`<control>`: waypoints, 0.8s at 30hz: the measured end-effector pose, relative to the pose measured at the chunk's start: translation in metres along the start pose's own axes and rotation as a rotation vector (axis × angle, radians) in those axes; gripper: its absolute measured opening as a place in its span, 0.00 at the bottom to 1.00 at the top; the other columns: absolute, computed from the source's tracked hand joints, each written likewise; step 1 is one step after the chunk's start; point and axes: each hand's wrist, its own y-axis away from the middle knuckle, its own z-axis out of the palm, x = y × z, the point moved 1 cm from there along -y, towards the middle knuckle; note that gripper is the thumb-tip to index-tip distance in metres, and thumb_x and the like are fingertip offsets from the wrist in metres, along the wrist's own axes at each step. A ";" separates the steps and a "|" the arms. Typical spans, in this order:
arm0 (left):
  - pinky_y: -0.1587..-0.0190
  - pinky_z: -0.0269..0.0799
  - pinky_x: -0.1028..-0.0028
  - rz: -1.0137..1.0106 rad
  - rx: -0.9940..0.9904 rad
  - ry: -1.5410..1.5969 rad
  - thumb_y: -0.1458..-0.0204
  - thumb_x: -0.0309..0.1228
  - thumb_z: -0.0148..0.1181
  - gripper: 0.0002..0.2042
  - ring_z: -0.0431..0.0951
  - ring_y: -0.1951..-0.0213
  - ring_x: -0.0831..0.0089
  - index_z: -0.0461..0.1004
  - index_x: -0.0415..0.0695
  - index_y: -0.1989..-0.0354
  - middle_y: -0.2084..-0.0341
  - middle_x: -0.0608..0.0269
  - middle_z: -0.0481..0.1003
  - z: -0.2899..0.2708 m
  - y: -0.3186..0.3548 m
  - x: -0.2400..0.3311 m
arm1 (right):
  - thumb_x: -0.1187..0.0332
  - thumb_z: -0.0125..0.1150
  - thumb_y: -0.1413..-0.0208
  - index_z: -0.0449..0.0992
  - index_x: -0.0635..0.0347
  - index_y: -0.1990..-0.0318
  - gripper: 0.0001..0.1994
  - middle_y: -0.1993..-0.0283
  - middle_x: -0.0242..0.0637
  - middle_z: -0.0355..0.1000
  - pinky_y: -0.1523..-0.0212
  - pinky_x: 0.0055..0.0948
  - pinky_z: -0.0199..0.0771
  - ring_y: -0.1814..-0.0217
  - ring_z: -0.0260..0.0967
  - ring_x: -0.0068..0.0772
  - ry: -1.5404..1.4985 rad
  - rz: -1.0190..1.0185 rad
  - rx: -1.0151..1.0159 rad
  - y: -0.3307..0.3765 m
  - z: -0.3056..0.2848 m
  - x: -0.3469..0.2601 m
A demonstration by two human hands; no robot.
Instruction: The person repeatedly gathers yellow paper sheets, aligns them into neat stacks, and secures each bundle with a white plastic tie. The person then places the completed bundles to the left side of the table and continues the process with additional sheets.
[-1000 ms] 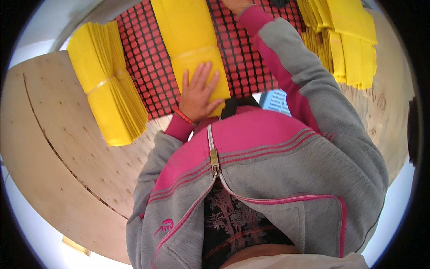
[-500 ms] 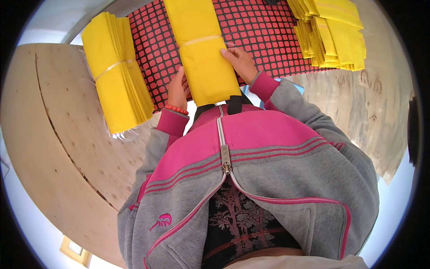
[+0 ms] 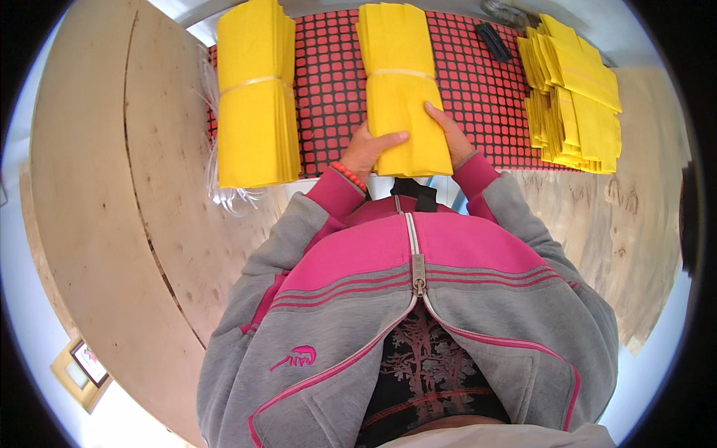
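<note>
A tied bundle of folded yellow fabric lies in front of me on a red and black checked cloth. A pale band runs across its middle. My left hand grips its near left edge, with the thumb lying on top and the fingers out of sight beneath or beside it. From the right, my right hand clasps the near right edge, its thumb on the upper face. A red bead bracelet circles my left wrist.
Another banded yellow bundle stands to the left, beside loose white strings. Several yellow bundles are stacked at the right. A small black object sits near the far edge. Wooden boards flank the cloth.
My left hand has moved from beside the bundle onto its near left edge, thumb now on top. My right hand has slid nearer the bundle's close end. The whole view has shifted.
</note>
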 end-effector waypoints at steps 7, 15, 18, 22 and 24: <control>0.47 0.71 0.71 0.179 0.000 -0.115 0.50 0.26 0.65 0.27 0.73 0.50 0.70 0.63 0.38 0.42 0.51 0.58 0.72 0.023 0.044 0.060 | 0.63 0.59 0.42 0.68 0.66 0.45 0.21 0.52 0.41 0.73 0.53 0.30 0.77 0.53 0.74 0.32 0.297 -0.341 -0.039 0.034 0.062 -0.016; 0.48 0.72 0.68 0.390 0.283 -0.281 0.49 0.28 0.61 0.25 0.75 0.51 0.65 0.62 0.33 0.43 0.50 0.52 0.71 -0.029 0.158 0.161 | 0.68 0.64 0.47 0.68 0.67 0.46 0.22 0.50 0.40 0.73 0.50 0.30 0.75 0.51 0.73 0.30 0.431 -0.385 -0.461 0.015 0.196 0.009; 0.46 0.71 0.68 0.407 0.366 -0.263 0.48 0.29 0.60 0.27 0.75 0.49 0.64 0.60 0.32 0.41 0.48 0.51 0.71 -0.069 0.181 0.168 | 0.68 0.67 0.49 0.69 0.67 0.47 0.23 0.50 0.39 0.73 0.50 0.29 0.74 0.51 0.73 0.29 0.376 -0.377 -0.497 -0.011 0.223 0.040; 0.45 0.70 0.67 0.295 0.354 -0.191 0.45 0.29 0.58 0.26 0.74 0.48 0.64 0.59 0.33 0.39 0.47 0.52 0.70 -0.134 0.179 0.153 | 0.67 0.68 0.50 0.71 0.67 0.48 0.23 0.52 0.39 0.74 0.51 0.29 0.74 0.53 0.73 0.28 0.371 -0.302 -0.396 -0.037 0.223 0.079; 0.44 0.70 0.66 0.217 0.401 -0.161 0.44 0.29 0.57 0.26 0.73 0.47 0.64 0.58 0.34 0.38 0.47 0.53 0.70 -0.161 0.169 0.141 | 0.67 0.68 0.50 0.71 0.67 0.48 0.23 0.52 0.39 0.74 0.51 0.29 0.74 0.53 0.73 0.29 0.445 -0.252 -0.310 -0.045 0.216 0.092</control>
